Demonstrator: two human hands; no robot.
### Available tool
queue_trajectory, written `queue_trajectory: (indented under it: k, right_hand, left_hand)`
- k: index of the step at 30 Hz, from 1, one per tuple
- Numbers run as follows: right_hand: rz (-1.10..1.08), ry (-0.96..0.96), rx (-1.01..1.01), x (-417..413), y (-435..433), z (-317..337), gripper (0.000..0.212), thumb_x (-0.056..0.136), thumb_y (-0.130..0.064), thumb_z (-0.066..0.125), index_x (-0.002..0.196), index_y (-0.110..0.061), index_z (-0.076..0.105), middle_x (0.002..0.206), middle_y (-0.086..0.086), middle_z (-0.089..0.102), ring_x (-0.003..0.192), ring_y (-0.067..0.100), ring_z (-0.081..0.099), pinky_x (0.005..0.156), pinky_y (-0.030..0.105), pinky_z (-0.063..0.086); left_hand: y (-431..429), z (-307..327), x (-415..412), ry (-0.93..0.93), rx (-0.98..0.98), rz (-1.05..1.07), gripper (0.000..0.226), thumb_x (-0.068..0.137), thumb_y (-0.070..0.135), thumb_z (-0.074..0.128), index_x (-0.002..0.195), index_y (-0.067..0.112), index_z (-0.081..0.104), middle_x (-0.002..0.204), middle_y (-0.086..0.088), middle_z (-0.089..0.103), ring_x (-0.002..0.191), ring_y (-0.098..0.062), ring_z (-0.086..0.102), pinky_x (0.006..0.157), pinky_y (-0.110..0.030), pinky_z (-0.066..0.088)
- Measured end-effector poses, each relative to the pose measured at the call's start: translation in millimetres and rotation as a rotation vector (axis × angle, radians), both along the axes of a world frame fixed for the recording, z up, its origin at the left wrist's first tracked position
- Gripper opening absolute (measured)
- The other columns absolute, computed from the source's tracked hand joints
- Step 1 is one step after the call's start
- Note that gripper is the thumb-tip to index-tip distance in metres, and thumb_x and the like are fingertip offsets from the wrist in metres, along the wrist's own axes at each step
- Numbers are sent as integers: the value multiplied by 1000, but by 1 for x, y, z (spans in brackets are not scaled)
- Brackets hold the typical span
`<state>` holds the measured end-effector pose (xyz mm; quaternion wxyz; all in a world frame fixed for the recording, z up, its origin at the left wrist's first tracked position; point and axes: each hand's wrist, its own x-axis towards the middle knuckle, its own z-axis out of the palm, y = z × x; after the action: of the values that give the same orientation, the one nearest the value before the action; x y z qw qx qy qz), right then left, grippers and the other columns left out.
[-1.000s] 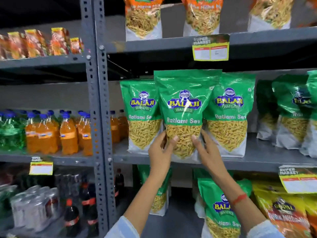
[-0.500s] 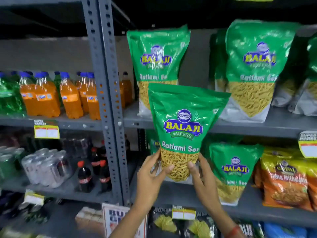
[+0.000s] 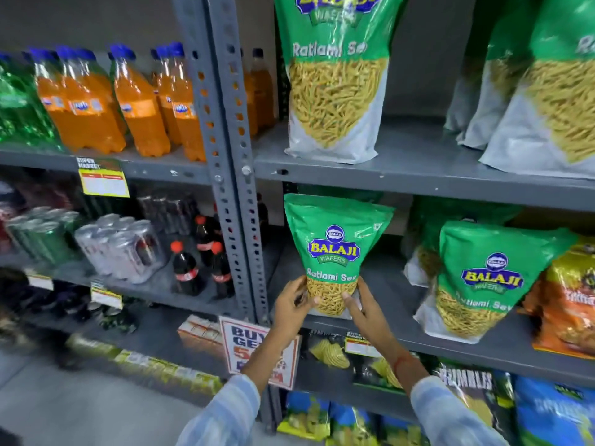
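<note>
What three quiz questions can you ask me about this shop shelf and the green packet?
1. True or false: the left hand and the right hand both hold the green Ratlami Sev packet near its bottom.
2. Which colour are the caps of the orange drink bottles? A red, B blue, C white.
3. Fill in: the small dark bottles with red caps stand one shelf ___ the orange ones.

Key: 1 true; 2 B; 3 below.

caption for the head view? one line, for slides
Left hand and right hand grip a green sev pouch upright at the left end of a store shelf.
</note>
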<state>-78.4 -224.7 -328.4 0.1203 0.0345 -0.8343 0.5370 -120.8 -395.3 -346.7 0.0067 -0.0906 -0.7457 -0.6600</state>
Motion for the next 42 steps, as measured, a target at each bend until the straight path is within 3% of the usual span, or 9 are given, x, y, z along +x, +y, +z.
queue_trajectory:
  k: [6,12,16,20,24,27,33,39,42]
  right_hand:
    - [85,-117,-116,-9,-2,-10,43,100,-8,43,136,-24,25,126,-22,45,105,-35,41,83,-7,33]
    - [128,-139,-146,-15,-1,-7,38,102,-13,39,134,-27,24,127,-17,42,116,-2,45,78,-9,32]
    - [125,-105,-153,-9,-2,-4,42,101,-18,43,138,-27,25,132,-14,46,111,-23,47,91,0,39]
    - [-218,197,-145,0,-7,14,49,97,-32,46,141,-15,36,138,7,46,127,12,45,109,37,38]
    - [-241,588,-237,26,-20,89,24,95,-27,41,115,-18,51,109,4,49,101,6,51,90,22,44]
    - [-187,783,-253,40,-25,156,20,94,-19,43,110,-12,55,103,4,54,94,10,53,87,21,43]
    - [-134,1036,-194,37,-14,263,23,96,-18,42,118,-14,50,114,8,54,104,24,55,93,34,45]
    - [-172,811,-55,-3,-6,308,48,99,-30,38,141,-6,36,143,8,41,131,17,37,111,34,30]
    - [-55,507,-37,-30,1,305,70,99,-44,38,153,-8,13,162,9,12,149,20,11,122,36,9]
  left_hand:
    - [6,-22,-11,12,-19,30,59,81,1,69,135,4,45,134,-10,54,122,-19,53,90,-9,46]
    - [8,-22,-13,-17,-42,34,60,81,6,71,135,9,45,136,-6,55,127,-22,53,95,-15,46]
    - [9,-13,-4,-5,-55,35,63,81,8,71,136,13,41,138,-6,51,131,-26,48,97,-15,43]
    - [20,22,26,195,-138,217,87,77,64,58,143,10,37,144,2,41,133,2,36,104,-12,29]
    - [40,102,63,586,-175,370,45,95,20,55,138,10,44,140,0,49,127,14,38,101,-4,30]
    - [52,164,74,804,-157,439,43,97,15,51,138,9,43,143,-5,49,134,-8,43,110,-24,34]
    - [59,271,61,1036,-131,485,57,96,19,52,146,8,29,151,-5,36,141,-13,33,115,-29,29]
    - [42,332,23,721,-93,326,96,81,44,63,151,16,3,157,11,13,133,9,13,109,-9,16]
    - [25,329,-9,436,-70,184,126,59,68,66,151,20,-6,161,-1,12,143,-12,17,112,-28,16]
